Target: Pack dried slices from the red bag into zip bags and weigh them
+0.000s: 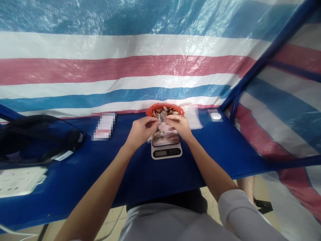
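Note:
A clear plastic bag [164,126] hangs between my two hands, with a few pale brown pieces in its lower part. My left hand [144,130] pinches the bag's top edge on one side. On the other side my right hand [181,124] pinches the same edge. Beneath the bag lies a white digital kitchen scale [167,154] with a shiny plate; I cannot tell whether the bag touches it. Just behind my fingers sits an orange-red bag [151,109], open at the top and holding many brown and whitish pieces that look like dried slices.
Flat clear bags [195,117] lie right of the orange bag. A white round object [215,116] sits farther right. To the left are a blurred-out packet [104,126], a black headband-like device [47,139] and a white power strip [22,180]. Striped sheeting [125,70] walls the blue table.

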Available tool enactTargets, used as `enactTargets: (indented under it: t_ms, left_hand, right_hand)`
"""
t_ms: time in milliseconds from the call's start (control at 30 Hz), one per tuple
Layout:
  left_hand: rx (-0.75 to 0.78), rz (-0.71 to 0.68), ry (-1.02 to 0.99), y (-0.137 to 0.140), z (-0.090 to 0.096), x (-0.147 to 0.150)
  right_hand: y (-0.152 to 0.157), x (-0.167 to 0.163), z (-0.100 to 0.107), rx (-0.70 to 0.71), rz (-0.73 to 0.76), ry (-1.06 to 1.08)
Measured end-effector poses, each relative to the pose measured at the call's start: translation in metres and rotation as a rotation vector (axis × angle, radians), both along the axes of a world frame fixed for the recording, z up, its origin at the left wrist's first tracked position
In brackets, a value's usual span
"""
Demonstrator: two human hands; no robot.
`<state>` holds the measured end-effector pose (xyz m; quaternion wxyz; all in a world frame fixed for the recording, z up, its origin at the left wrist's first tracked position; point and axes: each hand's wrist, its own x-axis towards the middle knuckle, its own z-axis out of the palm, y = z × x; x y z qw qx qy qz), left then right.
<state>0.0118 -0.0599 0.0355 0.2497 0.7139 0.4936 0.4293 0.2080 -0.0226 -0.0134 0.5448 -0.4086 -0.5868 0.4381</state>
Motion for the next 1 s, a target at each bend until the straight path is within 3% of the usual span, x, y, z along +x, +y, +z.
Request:
enactTargets:
  t_ms: [133,300,467,700,1000]
  left_hand:
    - [-0.198,-0.027,-0.021,0.006,-0.002,0.015]
    - [-0.372,-0.012,-0.285,0.015,-0.014,0.018]
    - [-0.522,-0.036,-0.480,0.014,-0.013,0.019]
    - [-0.537,-0.015,-0.547,0.018,-0.017,0.020]
    - [-0.523,-0.018,-0.557,0.019,-0.013,0.024]
  right_hand:
    - [-0.005,-0.005,-0.002,0.002,-0.024,0.021]
    - [-0.012,-0.009,-0.001,-0.079,0.059,0.113]
    - [-0.015,-0.008,0.001,-0.175,0.099,0.151]
    - [-0.017,-0.007,0.001,-0.174,0.112,0.146]
    - [-0.014,0.001,-0.001,-0.063,0.104,-0.056]
